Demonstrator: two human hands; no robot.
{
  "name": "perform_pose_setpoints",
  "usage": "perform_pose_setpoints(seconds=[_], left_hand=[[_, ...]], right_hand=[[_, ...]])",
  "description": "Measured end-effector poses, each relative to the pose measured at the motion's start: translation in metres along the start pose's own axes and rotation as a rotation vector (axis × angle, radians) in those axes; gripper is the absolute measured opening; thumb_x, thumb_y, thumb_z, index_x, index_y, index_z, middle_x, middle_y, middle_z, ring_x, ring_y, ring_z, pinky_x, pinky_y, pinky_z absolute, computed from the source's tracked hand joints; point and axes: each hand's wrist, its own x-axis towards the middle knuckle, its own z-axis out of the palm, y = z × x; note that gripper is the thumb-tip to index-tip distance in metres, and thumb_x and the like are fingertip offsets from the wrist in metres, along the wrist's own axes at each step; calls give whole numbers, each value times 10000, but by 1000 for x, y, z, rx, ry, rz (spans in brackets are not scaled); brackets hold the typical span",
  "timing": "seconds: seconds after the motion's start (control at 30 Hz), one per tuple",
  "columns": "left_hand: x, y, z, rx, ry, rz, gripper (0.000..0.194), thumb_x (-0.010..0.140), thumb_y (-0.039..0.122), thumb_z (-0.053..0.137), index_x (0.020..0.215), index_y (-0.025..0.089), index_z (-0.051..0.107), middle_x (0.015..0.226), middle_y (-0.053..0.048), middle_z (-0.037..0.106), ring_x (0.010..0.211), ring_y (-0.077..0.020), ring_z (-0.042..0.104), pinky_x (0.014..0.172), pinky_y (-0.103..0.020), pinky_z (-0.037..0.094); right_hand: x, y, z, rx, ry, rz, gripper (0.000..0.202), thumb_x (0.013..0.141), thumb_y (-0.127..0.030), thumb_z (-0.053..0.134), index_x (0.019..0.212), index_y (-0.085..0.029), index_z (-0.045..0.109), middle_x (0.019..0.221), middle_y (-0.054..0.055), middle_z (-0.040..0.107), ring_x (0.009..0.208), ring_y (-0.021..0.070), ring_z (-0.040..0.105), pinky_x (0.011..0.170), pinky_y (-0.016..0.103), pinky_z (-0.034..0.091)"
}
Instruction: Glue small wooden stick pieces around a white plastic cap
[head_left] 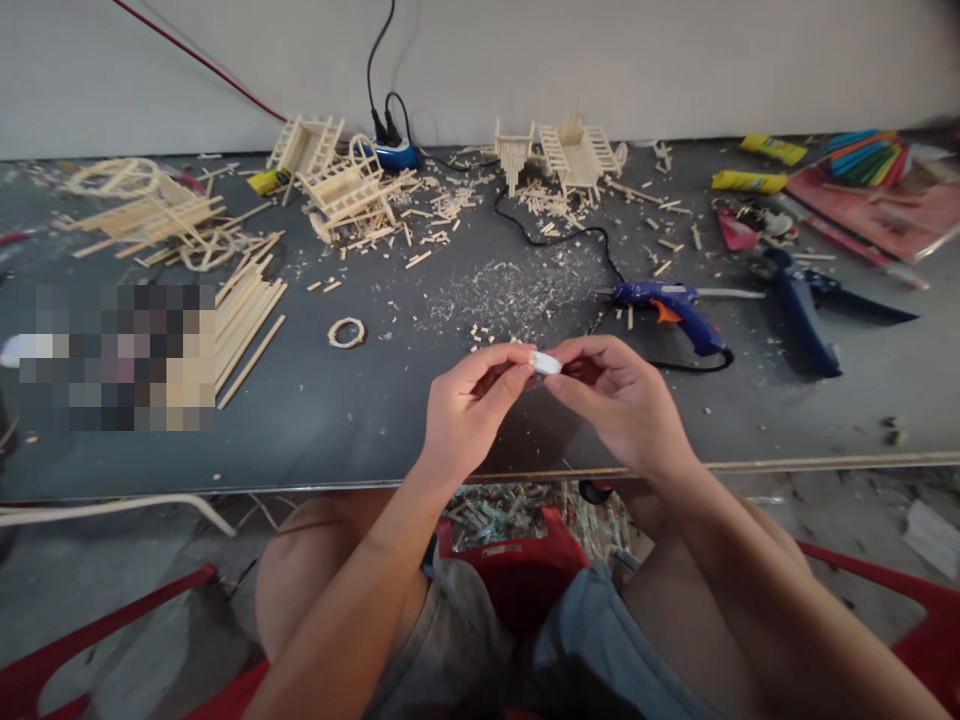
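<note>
I record a grey tabletop [360, 415] before me, its surface littered with small stick offcuts [418, 259]. To my left lie pale sticks [246, 325] and a small ring [346, 345]. Stick-built models [349, 195] stand along the far side. To my right I note a blue glue gun [684, 308], dark-blue cutters [801, 310] and a flat red packet [862, 225].

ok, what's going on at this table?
A seated person's left hand and right hand hold a small white piece between them, over the table. A blue hot-glue gun lies to the right, a small ring and loose sticks to the left. Stick-built models sit along the back.
</note>
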Motion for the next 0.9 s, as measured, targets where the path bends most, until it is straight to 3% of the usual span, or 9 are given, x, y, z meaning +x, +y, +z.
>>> perform_pose_setpoints(seconds=[0.57, 0.9], left_hand=[[-2, -2, 2, 51, 32, 64, 72, 863, 208, 623, 902, 217, 683, 993, -10, 741, 847, -135, 702, 774, -266, 603], [-3, -5, 2, 38, 46, 23, 99, 852, 228, 629, 916, 193, 695, 977, -38, 744, 789, -137, 701, 731, -256, 600]], right_hand=[[0, 0, 2, 43, 5, 21, 155, 761, -209, 704, 873, -222, 598, 844, 2, 656, 794, 131, 620, 743, 289, 507], [0, 2, 2, 39, 27, 28, 157, 756, -236, 712, 867, -227, 601, 817, -8, 651, 762, 121, 613, 709, 268, 513]])
